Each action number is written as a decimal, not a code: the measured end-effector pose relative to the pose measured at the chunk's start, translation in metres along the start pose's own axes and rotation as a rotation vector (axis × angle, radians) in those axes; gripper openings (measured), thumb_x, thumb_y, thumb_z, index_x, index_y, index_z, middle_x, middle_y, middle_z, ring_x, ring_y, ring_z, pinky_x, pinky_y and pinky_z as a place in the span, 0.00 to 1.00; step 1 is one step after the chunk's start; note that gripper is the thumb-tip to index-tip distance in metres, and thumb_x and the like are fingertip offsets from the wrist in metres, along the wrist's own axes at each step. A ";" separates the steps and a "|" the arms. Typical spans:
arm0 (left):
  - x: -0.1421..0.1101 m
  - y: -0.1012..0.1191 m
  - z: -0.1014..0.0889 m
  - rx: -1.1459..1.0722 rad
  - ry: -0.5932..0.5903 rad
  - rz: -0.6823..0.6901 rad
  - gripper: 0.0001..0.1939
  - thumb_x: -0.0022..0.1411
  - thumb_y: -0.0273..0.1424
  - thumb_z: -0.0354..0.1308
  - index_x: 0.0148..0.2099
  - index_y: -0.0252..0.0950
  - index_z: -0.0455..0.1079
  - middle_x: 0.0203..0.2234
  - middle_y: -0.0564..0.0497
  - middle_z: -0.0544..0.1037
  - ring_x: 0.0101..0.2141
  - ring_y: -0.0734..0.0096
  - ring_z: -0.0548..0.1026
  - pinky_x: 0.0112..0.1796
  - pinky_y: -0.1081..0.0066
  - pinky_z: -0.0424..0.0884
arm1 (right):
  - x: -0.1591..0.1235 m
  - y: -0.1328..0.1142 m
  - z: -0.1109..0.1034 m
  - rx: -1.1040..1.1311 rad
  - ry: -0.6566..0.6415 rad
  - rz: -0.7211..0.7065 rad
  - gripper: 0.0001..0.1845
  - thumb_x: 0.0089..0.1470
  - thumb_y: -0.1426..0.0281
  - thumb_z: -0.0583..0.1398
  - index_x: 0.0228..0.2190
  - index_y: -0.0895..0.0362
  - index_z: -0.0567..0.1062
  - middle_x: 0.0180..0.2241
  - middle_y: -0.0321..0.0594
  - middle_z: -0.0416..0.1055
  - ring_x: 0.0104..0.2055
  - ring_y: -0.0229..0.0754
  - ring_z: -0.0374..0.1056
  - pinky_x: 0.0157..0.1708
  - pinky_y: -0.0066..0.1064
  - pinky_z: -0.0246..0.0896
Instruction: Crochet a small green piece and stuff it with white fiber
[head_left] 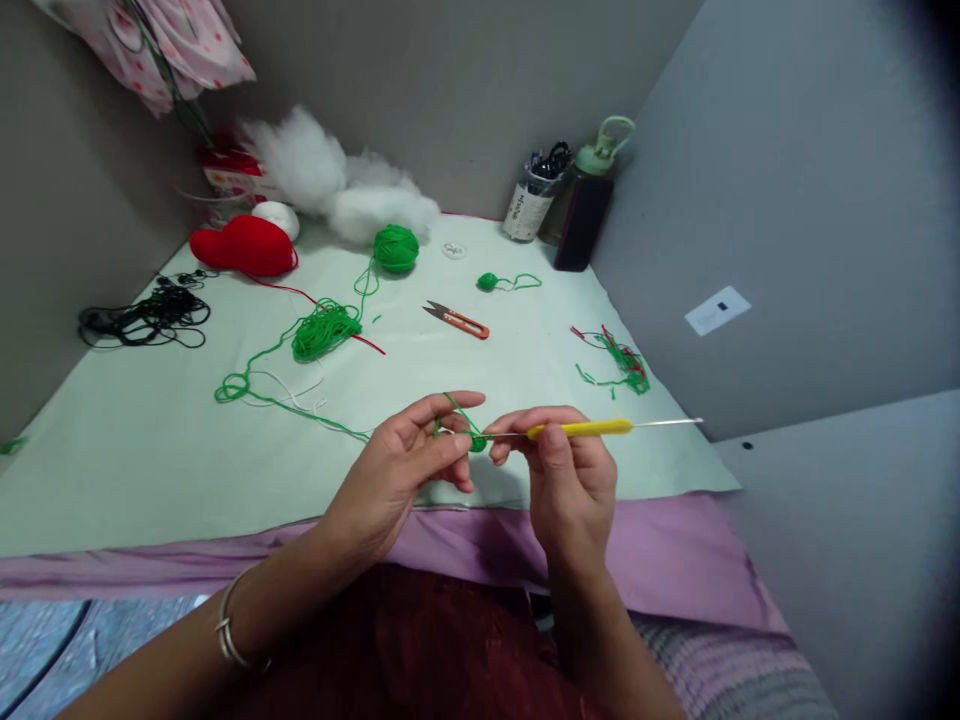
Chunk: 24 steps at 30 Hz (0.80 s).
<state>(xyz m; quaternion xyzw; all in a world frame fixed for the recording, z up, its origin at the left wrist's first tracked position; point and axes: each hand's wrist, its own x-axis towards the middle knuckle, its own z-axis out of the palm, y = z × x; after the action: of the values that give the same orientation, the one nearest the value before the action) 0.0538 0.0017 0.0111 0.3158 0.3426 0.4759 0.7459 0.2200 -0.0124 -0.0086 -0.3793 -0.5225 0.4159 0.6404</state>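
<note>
Green crochet piece [478, 443] sits between our hands, above the bench [510, 375] near its front edge; the fingers of our left hand [405, 455] pinch it, while those of our right hand [571, 490] pinch the yellow-handled hook [581, 430], its tip at the piece. Beyond, we see orange snips [465, 323], with a loose green skein [325, 331] to their left and, farther back, a green yarn ball [395, 249] beside white stuffing [375, 205]

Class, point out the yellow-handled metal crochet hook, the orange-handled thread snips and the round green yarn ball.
Yellow-handled metal crochet hook [592, 428], head view: on the yellow handle.
Orange-handled thread snips [483, 332], head view: handle's curved end.
Round green yarn ball [396, 249], head view: middle of the wound yarn.
</note>
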 end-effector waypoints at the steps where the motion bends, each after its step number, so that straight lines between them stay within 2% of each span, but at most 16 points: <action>1: 0.000 -0.001 -0.001 0.024 0.004 0.022 0.16 0.61 0.28 0.72 0.51 0.38 0.82 0.28 0.57 0.75 0.24 0.81 0.76 0.31 0.78 0.74 | -0.002 -0.001 0.000 -0.067 -0.001 -0.038 0.12 0.72 0.68 0.57 0.41 0.52 0.81 0.38 0.37 0.82 0.34 0.36 0.77 0.37 0.31 0.75; 6: 0.001 -0.004 -0.002 0.202 0.031 0.159 0.15 0.62 0.26 0.70 0.52 0.41 0.82 0.30 0.58 0.75 0.27 0.81 0.78 0.35 0.78 0.75 | -0.008 -0.003 0.000 -0.382 -0.073 -0.344 0.13 0.70 0.76 0.56 0.48 0.52 0.79 0.40 0.39 0.81 0.40 0.39 0.78 0.40 0.34 0.76; 11: -0.002 -0.004 0.002 0.269 0.107 0.197 0.15 0.60 0.26 0.72 0.50 0.39 0.81 0.29 0.58 0.75 0.27 0.79 0.78 0.33 0.79 0.77 | -0.006 0.002 0.002 -0.625 -0.145 -0.612 0.12 0.70 0.76 0.55 0.49 0.56 0.76 0.41 0.45 0.81 0.44 0.43 0.79 0.40 0.34 0.77; 14: -0.003 -0.006 0.003 0.205 0.101 0.166 0.20 0.58 0.27 0.74 0.53 0.38 0.80 0.29 0.58 0.75 0.24 0.82 0.75 0.28 0.81 0.74 | -0.007 0.008 0.001 -0.791 -0.146 -0.693 0.13 0.69 0.76 0.57 0.51 0.56 0.77 0.43 0.46 0.81 0.44 0.43 0.79 0.41 0.33 0.78; 17: -0.002 -0.005 0.002 0.044 0.034 0.015 0.27 0.58 0.30 0.75 0.59 0.38 0.77 0.26 0.60 0.73 0.16 0.88 0.62 0.17 0.84 0.60 | -0.009 0.012 -0.002 -0.908 -0.123 -0.790 0.16 0.65 0.77 0.62 0.53 0.54 0.79 0.45 0.46 0.80 0.47 0.44 0.78 0.43 0.33 0.77; 19: 0.000 -0.002 -0.001 -0.069 -0.012 -0.104 0.26 0.60 0.31 0.74 0.60 0.35 0.77 0.21 0.63 0.67 0.14 0.90 0.54 0.15 0.85 0.53 | -0.010 0.011 -0.002 -0.842 -0.109 -0.729 0.17 0.65 0.78 0.62 0.52 0.53 0.80 0.45 0.44 0.80 0.47 0.45 0.77 0.43 0.34 0.77; 21: 0.002 0.002 -0.003 -0.130 -0.027 -0.147 0.22 0.61 0.29 0.73 0.57 0.32 0.79 0.17 0.65 0.61 0.15 0.90 0.50 0.16 0.86 0.52 | -0.009 0.007 -0.001 -0.645 -0.054 -0.545 0.15 0.67 0.77 0.60 0.50 0.52 0.81 0.41 0.42 0.80 0.43 0.43 0.77 0.41 0.35 0.76; 22: 0.003 0.004 -0.003 -0.139 -0.027 -0.138 0.20 0.62 0.28 0.72 0.56 0.32 0.80 0.17 0.65 0.61 0.15 0.90 0.50 0.17 0.86 0.51 | -0.007 0.005 0.000 -0.514 -0.013 -0.446 0.14 0.68 0.76 0.58 0.48 0.51 0.81 0.38 0.40 0.80 0.40 0.42 0.76 0.39 0.35 0.75; 24: 0.003 0.006 -0.003 -0.130 -0.019 -0.102 0.18 0.61 0.26 0.73 0.54 0.34 0.81 0.21 0.62 0.66 0.15 0.92 0.52 0.16 0.85 0.51 | -0.004 0.002 0.003 -0.252 0.048 -0.273 0.13 0.70 0.74 0.57 0.43 0.51 0.82 0.34 0.37 0.77 0.33 0.40 0.73 0.34 0.34 0.72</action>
<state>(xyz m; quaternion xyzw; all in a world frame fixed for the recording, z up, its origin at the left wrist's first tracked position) 0.0493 0.0065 0.0135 0.2533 0.3198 0.4555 0.7912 0.2168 -0.0154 -0.0112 -0.3918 -0.6015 0.2472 0.6508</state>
